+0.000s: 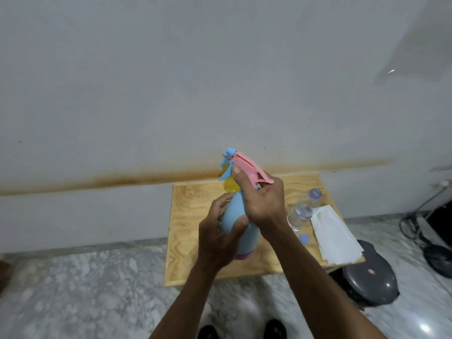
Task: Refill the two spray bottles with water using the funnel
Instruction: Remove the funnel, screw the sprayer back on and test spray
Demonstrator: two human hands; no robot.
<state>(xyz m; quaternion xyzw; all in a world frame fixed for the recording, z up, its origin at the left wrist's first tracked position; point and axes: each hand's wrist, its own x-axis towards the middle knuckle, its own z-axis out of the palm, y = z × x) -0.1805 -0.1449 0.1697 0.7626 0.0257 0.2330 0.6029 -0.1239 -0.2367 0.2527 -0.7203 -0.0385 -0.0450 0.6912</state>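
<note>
Marble-pattern floor (pixel 97 289) in front, plywood table (pixel 195 265) against the wall (pixel 171 81). Left hand (pixel 220 238) wraps the smooth blue spray bottle (pixel 236 216) body mid-table; right hand (pixel 261 199) grips its neck under the pink trigger head (pixel 247 167). Yellow piece (pixel 231 185) behind it, identity unclear. Right side crowded: clear water bottle (pixel 302 211), blue cap (pixel 304 239), white paper (pixel 335 238) overhanging the edge. Left tabletop bare.

Upright blue spray bottle (pixel 238 223) with pink spray head (pixel 249 170), above wooden table (pixel 193 241)
</note>
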